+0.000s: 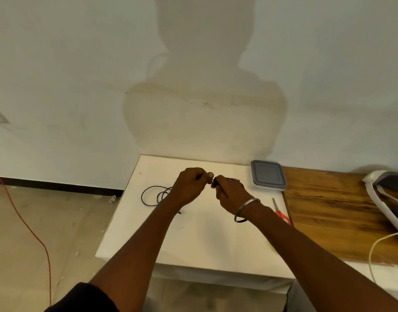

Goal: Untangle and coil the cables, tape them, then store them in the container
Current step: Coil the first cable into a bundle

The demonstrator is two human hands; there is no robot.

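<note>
A thin black cable lies in loose loops on the white table, left of my hands. My left hand is raised above the table with its fingers curled, pinching a strand of the cable. My right hand meets it fingertip to fingertip and pinches a small black piece of the cable between them. A metal bangle sits on my right wrist. The grey-lidded container stands closed at the table's far right corner. Red-handled scissors lie near the right edge. No tape shows.
A wooden surface adjoins the table on the right, bearing a white and grey appliance with a white cord. An orange cord runs across the floor at the left. The wall stands right behind the table.
</note>
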